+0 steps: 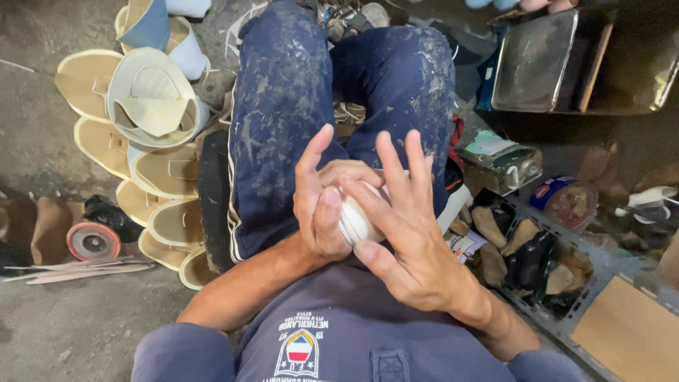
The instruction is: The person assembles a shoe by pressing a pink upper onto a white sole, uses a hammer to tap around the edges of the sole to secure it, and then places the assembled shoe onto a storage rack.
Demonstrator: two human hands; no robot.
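Together, both hands' fingers [332,212] curl closed around a smooth, rounded white piece [356,221].

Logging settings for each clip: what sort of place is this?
Probably a small shoemaking workshop, worked seated on the floor: a stack of cream shoe soles lies beside the person, both hands hold a white shoe part, and a tray of scraps sits nearby.

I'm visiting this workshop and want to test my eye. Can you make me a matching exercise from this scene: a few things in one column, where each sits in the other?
Things:
1. white rounded piece
2. cream shoe soles
3. red-rimmed disc
4. metal tray

Places:
A. top right, on its edge
B. between the left hand and right hand
C. floor, far left
D. piled beside the left leg

Pairs: 1-B, 2-D, 3-C, 4-A
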